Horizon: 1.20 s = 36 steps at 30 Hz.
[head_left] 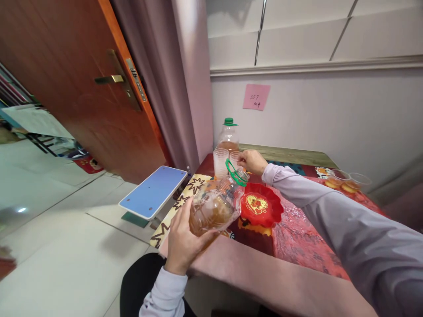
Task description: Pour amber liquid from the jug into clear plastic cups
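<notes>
A person in pale sleeves grips a tilted clear bottle (211, 211) of brown liquid over a patterned tabletop (297, 240), one arm stretched toward clear plastic cups.
From where I stand, the left hand (183, 240) has its fingers wrapped around the bottle's lower body, the neck with its green handle (237, 177) leaning away from them toward the right hand (254, 162); the right fingers are drawn narrow at the rim of a cup (234, 157), though I cannot tell whether they grip it, with a stack of cups (220, 163) just left of them, a green-capped bottle (228, 136) beyond, a red scalloped dish (264, 207) nearer the wearer, and two cups of yellowish contents (343, 184) well to their right.
</notes>
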{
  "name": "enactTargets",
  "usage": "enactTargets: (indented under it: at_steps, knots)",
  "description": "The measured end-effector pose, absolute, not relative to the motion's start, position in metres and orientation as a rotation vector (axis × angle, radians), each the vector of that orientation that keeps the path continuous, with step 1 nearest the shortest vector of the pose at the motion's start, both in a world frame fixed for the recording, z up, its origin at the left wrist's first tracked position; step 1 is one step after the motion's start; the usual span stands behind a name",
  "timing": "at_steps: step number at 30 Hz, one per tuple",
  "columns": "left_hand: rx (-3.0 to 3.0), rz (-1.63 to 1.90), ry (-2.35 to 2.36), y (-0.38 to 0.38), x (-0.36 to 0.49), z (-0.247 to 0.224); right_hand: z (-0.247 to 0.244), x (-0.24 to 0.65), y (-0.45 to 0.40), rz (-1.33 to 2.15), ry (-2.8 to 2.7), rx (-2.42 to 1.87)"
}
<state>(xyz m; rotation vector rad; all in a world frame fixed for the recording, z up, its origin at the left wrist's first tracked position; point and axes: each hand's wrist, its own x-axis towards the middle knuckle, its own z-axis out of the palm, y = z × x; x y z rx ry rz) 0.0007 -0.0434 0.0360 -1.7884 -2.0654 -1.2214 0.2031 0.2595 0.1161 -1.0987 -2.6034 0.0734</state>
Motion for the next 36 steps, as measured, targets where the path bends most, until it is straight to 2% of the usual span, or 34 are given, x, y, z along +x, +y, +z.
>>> enactTargets:
  at_steps: [18, 26, 29, 36]
  knots:
    - [-1.808, -1.229, -1.998, -0.042, 0.001, 0.036, 0.12, 0.204, 0.256, 0.212, -2.279, -1.049]
    - [-1.828, -1.278, -2.027, -0.043, -0.002, 0.04, 0.148, 0.255, 0.227, 0.006, -1.989, -0.855]
    - [-1.822, -1.288, -2.056, -0.041, -0.001, 0.041, 0.12, 0.282, 0.201, 0.031, -2.048, -0.828]
    - [-1.813, -1.311, -2.123, -0.04, 0.001, 0.043, 0.019, 0.313, 0.161, 0.239, -2.27, -0.977]
